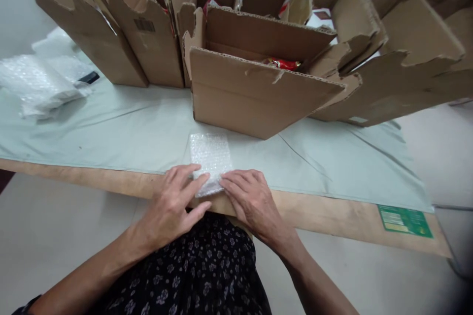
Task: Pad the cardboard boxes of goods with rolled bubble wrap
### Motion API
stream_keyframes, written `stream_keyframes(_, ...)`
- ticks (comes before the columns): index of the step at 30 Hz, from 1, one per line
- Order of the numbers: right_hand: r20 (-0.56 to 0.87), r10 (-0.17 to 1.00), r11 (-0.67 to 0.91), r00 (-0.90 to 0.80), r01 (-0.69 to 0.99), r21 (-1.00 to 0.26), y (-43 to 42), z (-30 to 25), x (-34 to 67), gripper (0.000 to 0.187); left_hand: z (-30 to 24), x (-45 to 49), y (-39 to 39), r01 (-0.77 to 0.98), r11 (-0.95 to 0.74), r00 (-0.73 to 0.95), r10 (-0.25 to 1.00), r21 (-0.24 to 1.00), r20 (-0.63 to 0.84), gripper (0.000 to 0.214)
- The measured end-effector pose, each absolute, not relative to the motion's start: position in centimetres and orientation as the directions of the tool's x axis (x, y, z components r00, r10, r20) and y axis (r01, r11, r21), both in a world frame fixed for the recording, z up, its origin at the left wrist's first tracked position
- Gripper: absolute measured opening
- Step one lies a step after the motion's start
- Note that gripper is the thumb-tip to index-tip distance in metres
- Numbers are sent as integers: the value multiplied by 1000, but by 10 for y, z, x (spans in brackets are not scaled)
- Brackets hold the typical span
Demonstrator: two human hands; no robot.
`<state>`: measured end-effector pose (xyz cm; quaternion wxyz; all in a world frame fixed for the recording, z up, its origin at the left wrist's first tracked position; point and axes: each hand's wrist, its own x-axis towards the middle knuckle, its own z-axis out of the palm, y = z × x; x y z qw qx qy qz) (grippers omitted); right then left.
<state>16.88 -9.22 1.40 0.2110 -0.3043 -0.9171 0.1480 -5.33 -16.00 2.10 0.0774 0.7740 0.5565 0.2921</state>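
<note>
Left hand (173,206) and right hand (251,199), fingers flat and spread, press the near end of a bubble-wrap packet (210,160) at the table (325,216) edge: wrapping apparently nearly done, packet not yet in the open box (254,93) beyond.

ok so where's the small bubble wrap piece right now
The small clear bubble wrap piece lies at the table's near edge, centre of the head view, under the fingertips of the left hand and right hand, just before the open cardboard box.
</note>
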Motion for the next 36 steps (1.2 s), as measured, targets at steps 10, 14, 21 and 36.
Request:
stream_keyframes(10, 448, 711, 698, -542, 621, -356, -85, 14, 162, 18, 4, -53, -131, 861, -235, 100, 948, 452, 304, 27)
stream_keyframes(14, 368, 630, 776, -684, 540, -326, -87, 13, 164, 17, 6, -53, -136, 857, -236, 66, 932, 459, 357, 27)
stream_keyframes(21, 282, 705, 686, -651, 524, -505, -76, 15, 157, 23, 11, -58, -138, 802, -327, 160, 924, 500, 349, 21)
stream_keyframes(36, 157, 790, 505, -593, 482, -716, -65, 20, 150, 20, 12, -63, -138, 635, -129, -128, 955, 761, 269, 53)
